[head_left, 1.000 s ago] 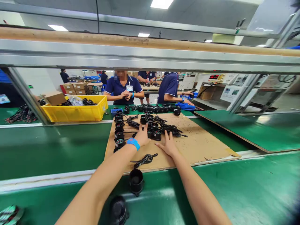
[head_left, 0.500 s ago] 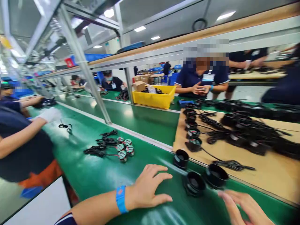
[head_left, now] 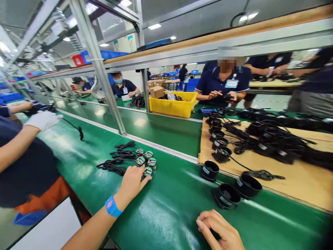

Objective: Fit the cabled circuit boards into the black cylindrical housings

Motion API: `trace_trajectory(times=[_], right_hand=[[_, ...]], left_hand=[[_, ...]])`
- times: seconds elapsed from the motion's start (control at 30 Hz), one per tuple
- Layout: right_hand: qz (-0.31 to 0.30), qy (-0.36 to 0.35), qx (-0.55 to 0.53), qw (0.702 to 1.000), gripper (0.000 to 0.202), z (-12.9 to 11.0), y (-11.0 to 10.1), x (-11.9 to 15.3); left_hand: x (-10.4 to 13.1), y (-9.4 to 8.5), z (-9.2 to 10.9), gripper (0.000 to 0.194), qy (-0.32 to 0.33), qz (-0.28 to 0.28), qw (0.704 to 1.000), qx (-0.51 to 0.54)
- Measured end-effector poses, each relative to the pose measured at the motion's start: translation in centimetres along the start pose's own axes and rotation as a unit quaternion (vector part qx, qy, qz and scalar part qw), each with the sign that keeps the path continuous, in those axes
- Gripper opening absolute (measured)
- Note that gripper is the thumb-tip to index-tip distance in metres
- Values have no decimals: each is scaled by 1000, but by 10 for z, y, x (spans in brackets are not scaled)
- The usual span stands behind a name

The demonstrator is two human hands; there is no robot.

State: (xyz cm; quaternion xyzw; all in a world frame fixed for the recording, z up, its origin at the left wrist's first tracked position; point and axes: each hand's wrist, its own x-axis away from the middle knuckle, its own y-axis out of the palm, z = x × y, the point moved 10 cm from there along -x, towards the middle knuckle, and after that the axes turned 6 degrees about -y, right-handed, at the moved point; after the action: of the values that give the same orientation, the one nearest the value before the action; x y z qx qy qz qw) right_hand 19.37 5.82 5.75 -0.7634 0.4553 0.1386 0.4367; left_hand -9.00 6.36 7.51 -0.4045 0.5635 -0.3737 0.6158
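Note:
My left hand (head_left: 133, 183), with a blue wristband, is at a small group of round motor cores with green circuit boards (head_left: 141, 160). Its thumb and fingers close about the nearest core (head_left: 148, 172), partly covering it. Black coiled cables (head_left: 117, 160) run from these cores to the left. My right hand (head_left: 221, 229) hangs over the green bench with curled fingers, thumb tip close to the forefinger, and nothing visible in it. Beyond it stand several black round housings, among them a near one (head_left: 227, 196), a right one (head_left: 248, 185) and a left one (head_left: 209, 171).
A tan board (head_left: 299, 184) on the right carries several black housings with cables. A yellow bin (head_left: 170, 106) stands across the bench beyond a metal post (head_left: 104, 76). At the left, a co-worker's gloved hand (head_left: 44, 119) holds a cable. Other people sit opposite.
My left hand has moved left and away from me, from beside the black housings to the motor cores. My right hand has moved left, its fingers more curled. The view has shifted slightly.

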Motion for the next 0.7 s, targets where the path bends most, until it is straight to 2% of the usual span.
trace_trajectory(times=[0.1, 0.13, 0.17, 0.23, 0.27, 0.3, 0.37, 0.43, 0.5, 0.6, 0.7], right_hand=[[-39, 100, 14, 994, 16, 12, 11, 10], [-51, 135, 23, 989, 29, 17, 15, 13], [-62, 168, 32, 983, 52, 22, 18, 17], [-73, 223, 43, 971, 92, 32, 23, 24], [-70, 240, 47, 967, 98, 37, 24, 26], [-63, 251, 51, 965, 91, 40, 23, 29], [-46, 262, 51, 963, 57, 45, 19, 33], [-31, 266, 17, 963, 36, 46, 14, 37], [-22, 274, -49, 960, 45, 45, 9, 39], [-30, 299, -106, 948, 59, 45, 0, 41], [-54, 294, -108, 948, 53, 43, -7, 40]], left_hand=[[8, 7, 51, 25, 86, -23, 996, 32], [12, 11, 72, 26, 118, -38, 991, 45], [15, 16, 95, 26, 149, -60, 985, 60], [24, 27, 140, 24, 194, -132, 967, 96], [27, 31, 160, 23, 207, -177, 955, 119], [30, 33, 178, 26, 218, -222, 939, 146], [34, 28, 204, 45, 252, -294, 900, 203], [30, 13, 218, 63, 299, -331, 860, 246], [19, 1, 220, 64, 337, -341, 837, 262], [-2, -5, 219, 40, 373, -325, 825, 275], [-9, 2, 220, 21, 400, -261, 841, 254]])
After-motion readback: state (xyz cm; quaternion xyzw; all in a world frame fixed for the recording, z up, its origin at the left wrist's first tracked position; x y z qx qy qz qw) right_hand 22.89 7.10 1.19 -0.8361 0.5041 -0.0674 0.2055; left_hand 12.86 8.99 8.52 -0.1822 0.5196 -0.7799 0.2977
